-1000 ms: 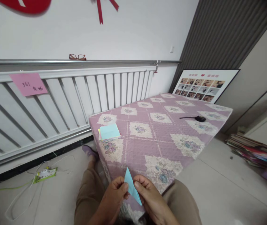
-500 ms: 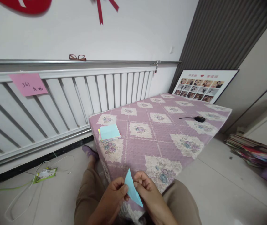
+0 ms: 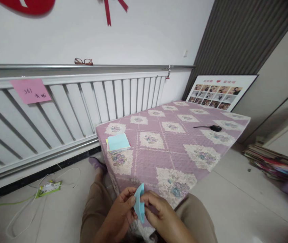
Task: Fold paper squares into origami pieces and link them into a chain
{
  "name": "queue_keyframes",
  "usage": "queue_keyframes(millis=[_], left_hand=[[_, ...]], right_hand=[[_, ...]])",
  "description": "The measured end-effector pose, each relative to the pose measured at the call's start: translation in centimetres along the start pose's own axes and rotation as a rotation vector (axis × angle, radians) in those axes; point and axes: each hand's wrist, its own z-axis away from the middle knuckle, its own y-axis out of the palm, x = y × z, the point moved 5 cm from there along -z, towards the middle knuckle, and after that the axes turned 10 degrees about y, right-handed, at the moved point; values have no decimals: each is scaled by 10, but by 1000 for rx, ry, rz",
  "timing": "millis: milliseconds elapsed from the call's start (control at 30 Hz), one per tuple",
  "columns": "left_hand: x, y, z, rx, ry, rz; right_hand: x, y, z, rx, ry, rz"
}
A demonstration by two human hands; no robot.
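Blue folded paper (image 3: 138, 205) sits upright in both hands, over the table's near corner at six o'clock, its fold gaping toward three. I'd judge the step as spreading or shaping that fold; the next move calls for a steady left hold and a light right fingertip. At its nine o'clock, the left hand (image 3: 123, 210) pinches it between thumb and fingers. At three, the right hand (image 3: 162, 212) has thumb and forefinger parted at the edge; I cannot tell whether they grip. A paper stack (image 3: 119, 142) lies toward eleven.
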Motion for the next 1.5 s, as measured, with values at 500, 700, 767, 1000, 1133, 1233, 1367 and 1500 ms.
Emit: queue_keyframes(millis=[500,700,767,1000,1133,1233,1367,1500], left_hand=[[-35,4,1,371,285,-769],[-39,12,-3,404,225,-732],[-39,15,-3,428,201,-681],[-33,15,-3,375,135,-445],[-26,14,-3,320,95,-300],[-21,13,-1,286,60,-221],[-20,14,0,282,28,-206],[-25,18,0,292,41,-275]], right_hand=[[1,-6,5,102,68,-12],[-1,-3,9,214,185,-252],[-7,2,10,273,235,-365],[-27,21,11,421,277,-697],[-30,20,8,372,258,-739],[-28,17,8,367,244,-718],[-29,17,8,346,252,-691],[-26,16,5,292,215,-669]])
